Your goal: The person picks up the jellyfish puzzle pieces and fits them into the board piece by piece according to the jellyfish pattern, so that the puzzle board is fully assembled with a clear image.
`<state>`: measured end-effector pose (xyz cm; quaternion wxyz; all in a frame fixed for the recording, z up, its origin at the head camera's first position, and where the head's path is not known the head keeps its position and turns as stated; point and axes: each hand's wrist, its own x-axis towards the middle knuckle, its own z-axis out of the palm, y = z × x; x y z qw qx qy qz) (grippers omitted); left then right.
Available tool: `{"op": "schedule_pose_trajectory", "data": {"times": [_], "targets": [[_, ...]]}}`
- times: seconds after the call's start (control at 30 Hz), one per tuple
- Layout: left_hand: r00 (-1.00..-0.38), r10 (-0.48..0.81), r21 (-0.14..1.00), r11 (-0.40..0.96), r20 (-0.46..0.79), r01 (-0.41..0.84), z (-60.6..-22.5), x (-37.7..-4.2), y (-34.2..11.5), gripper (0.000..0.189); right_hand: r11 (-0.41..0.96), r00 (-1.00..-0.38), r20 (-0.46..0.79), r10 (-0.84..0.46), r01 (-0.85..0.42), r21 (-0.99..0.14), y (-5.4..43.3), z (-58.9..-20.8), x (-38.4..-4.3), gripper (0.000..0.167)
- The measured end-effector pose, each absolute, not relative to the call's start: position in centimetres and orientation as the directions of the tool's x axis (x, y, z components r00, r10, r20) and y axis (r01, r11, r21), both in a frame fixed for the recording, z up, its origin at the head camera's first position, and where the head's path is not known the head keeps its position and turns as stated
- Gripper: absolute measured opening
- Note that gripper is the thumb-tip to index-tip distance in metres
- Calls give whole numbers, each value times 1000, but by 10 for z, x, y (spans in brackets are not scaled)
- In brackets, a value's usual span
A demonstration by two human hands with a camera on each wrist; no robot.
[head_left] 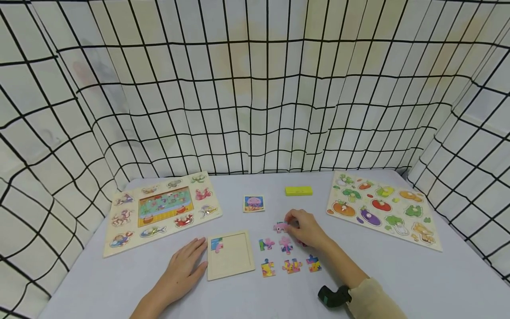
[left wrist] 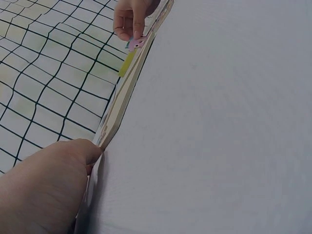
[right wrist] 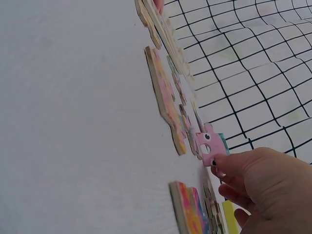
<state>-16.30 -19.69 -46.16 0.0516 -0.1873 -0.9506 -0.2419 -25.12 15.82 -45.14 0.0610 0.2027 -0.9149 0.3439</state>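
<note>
In the head view my right hand (head_left: 307, 228) pinches a pink jigsaw piece (head_left: 280, 227) between thumb and fingers. The right wrist view shows that piece (right wrist: 212, 145) tilted up, with a printed eye and a teal edge. My left hand (head_left: 181, 269) rests on the table, its fingertips touching the left edge of a square wooden puzzle tray (head_left: 235, 269). One blue-and-pink piece (head_left: 217, 244) lies in the tray's upper left corner. Right of the tray are several loose pieces, among them a pink one (head_left: 285, 244) and a yellow-pink one (head_left: 292, 266); another is partly hidden under my right hand.
A small octopus picture card (head_left: 253, 204) and a yellow block (head_left: 298, 191) lie farther back. A sea-animal puzzle board (head_left: 161, 212) stands left, a vegetable board (head_left: 384, 208) right. A black object (head_left: 334, 296) is by the right forearm. Black-lined white netting (head_left: 255, 93) encloses the table.
</note>
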Motion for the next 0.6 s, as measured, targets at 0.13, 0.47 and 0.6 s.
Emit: {"op": "schedule_pose_trajectory", "data": {"times": [0.13, 0.47, 0.6], "targets": [[-926, 332, 444, 813, 178, 377, -461, -163, -197, 53, 667, -905, 269, -331, -425, -611, 156, -449, -250, 14], [-930, 330, 452, 813, 161, 366, -460, -163, -197, 53, 602, -874, 343, -343, -485, -635, 150, -443, -252, 10], [-933, 326, 458, 813, 152, 359, -460, -162, -197, 54, 565, -875, 338, -347, -483, -669, 144, -439, -251, 9]]}}
